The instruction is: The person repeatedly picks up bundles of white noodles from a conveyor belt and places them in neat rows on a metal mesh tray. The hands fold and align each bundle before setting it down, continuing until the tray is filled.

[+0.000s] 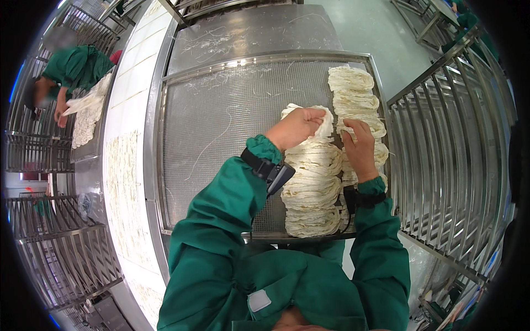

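Note:
My left hand [296,126] pinches the right end of a pale noodle bundle [326,126] at the far end of a column of folded noodle bundles [312,186]. Just to its right, my right hand [361,147] is held with thumb and fingers apart and nothing visible between them. It hovers over or touches a second column of noodle bundles [353,78] along the tray's right side; contact cannot be made out. Both columns lie on a metal mesh tray [198,120]. My forearm and hand hide part of the bundles.
A white conveyor belt [124,111] carrying noodle strands [124,198] runs along the left. Beyond it, a person in green [76,68] handles noodles at another table. A metal rack [451,153] stands close on the right. Loose strands lie on the steel surface [256,33] ahead.

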